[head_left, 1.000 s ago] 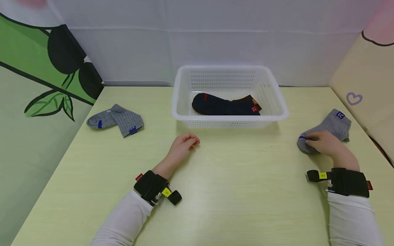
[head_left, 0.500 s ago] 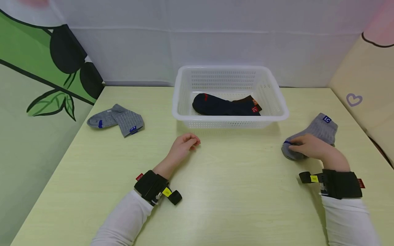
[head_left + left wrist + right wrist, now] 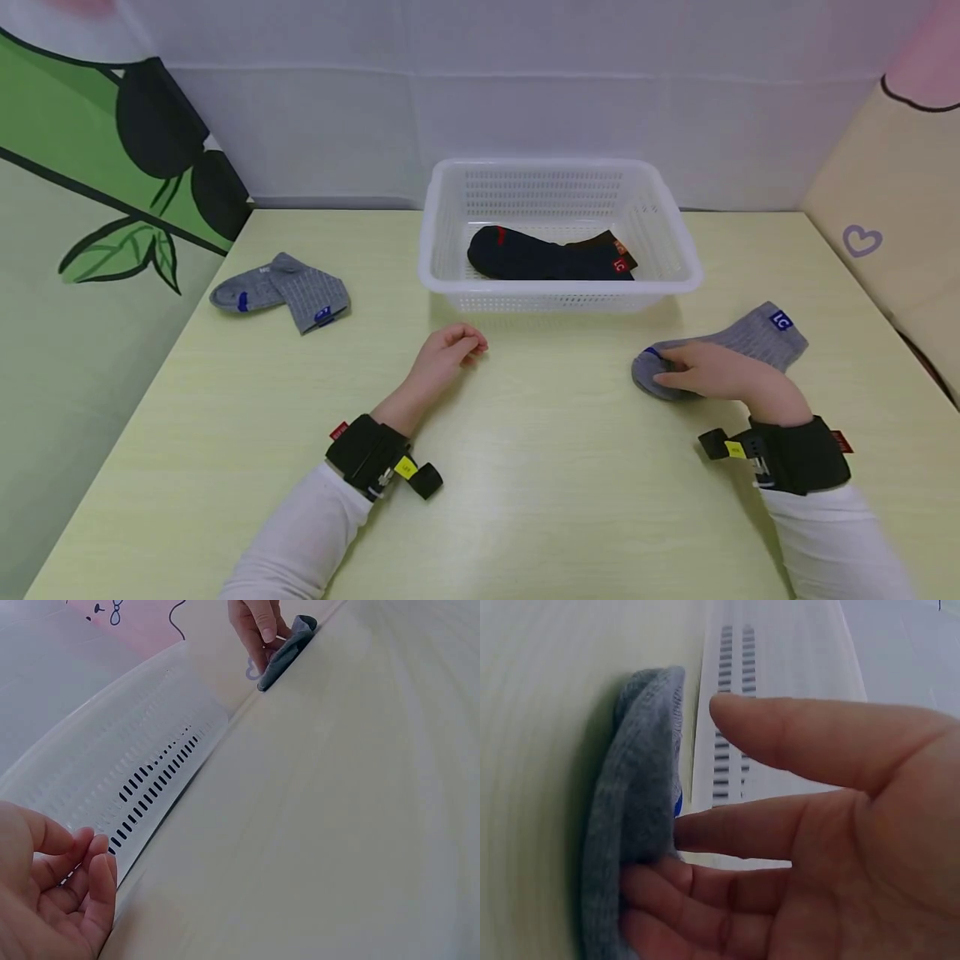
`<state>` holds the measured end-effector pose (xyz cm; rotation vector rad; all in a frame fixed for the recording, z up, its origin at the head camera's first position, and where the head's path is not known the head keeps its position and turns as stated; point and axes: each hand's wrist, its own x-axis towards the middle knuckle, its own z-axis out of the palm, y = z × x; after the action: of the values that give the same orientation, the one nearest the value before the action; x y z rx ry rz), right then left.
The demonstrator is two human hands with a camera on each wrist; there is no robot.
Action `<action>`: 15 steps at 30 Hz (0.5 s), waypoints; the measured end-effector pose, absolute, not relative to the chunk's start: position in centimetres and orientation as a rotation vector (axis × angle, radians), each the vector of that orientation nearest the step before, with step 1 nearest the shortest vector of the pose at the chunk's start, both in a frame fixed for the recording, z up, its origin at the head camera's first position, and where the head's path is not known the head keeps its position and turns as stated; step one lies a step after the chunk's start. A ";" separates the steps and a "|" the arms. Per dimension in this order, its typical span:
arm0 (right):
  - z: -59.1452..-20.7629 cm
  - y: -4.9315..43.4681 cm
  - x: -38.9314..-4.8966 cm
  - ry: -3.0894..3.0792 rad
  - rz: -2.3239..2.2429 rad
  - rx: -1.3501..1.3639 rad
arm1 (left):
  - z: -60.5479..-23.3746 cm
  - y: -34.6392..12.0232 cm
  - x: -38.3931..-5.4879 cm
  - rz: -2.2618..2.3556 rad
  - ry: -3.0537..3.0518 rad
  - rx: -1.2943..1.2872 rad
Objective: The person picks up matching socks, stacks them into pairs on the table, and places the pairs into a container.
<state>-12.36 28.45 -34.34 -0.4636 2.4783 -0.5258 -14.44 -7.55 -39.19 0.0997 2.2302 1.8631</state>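
In the head view, a grey sock [image 3: 750, 337] with a blue label lies right of the table's middle, its toe pointing left. My right hand [image 3: 716, 371] rests on the toe and foot part. The right wrist view shows the fingers [image 3: 727, 825] fairly straight against the grey sock [image 3: 641, 772], some tips tucked at its fold, while the thumb stands apart. My left hand [image 3: 448, 354] rests on the table in front of the basket, fingers loosely curled with nothing in them. Two grey socks [image 3: 311, 296], or one folded pair, lie crossed at the left.
A white perforated plastic basket [image 3: 562, 296] stands at the back middle. Inside lie dark socks [image 3: 532, 257] with red marks, and a brown one [image 3: 600, 242] partly beneath. A pale cloth wall rises behind the table [image 3: 540, 483].
My right hand has slid the grey sock leftward and a little nearer across the table. The left hand, the basket and the left grey socks have stayed put.
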 end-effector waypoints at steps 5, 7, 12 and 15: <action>-34.1 26.5 -11.8 2.424 -0.588 -0.499 | -39.1 -7.6 -14.4 1.866 2.235 0.095; -34.2 25.8 -11.5 2.410 -0.635 -0.522 | -39.1 -7.6 -14.4 1.867 2.237 0.098; -34.4 24.1 -10.7 2.418 -0.699 -0.637 | -39.1 -7.5 -14.4 1.868 2.233 0.091; -34.5 23.1 -10.3 2.427 -0.704 -0.719 | -39.1 -7.5 -14.5 1.867 2.232 0.090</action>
<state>-10.26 23.12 -34.52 -0.7186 2.4268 -0.7039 -14.45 -7.51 -39.14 0.0896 2.2320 1.8672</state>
